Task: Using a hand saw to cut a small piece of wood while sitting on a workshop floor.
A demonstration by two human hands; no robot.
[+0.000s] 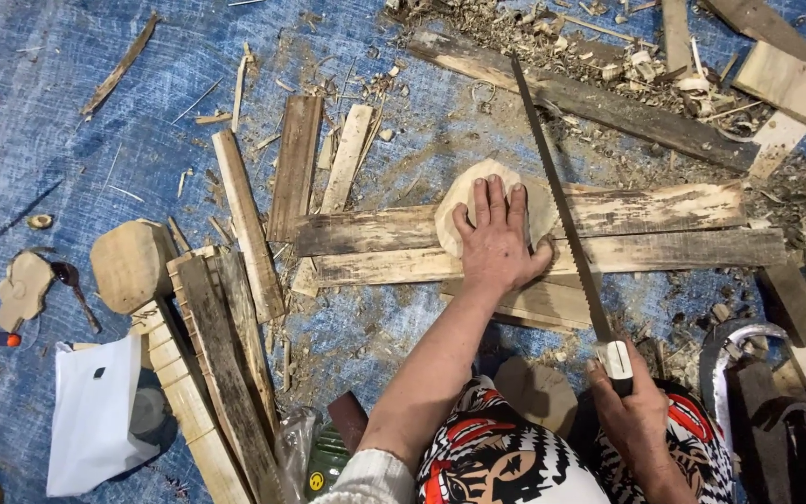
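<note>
left hand (494, 245) pressing wood block (464, 201), right hand (634, 403) gripping saw (557, 201)

Your left hand (496, 245) and right hand (634, 403) are bare; a pale ribbed cuff (366, 476) ends your left forearm, beside a red, black and white patterned garment (506, 462) below it.
</note>
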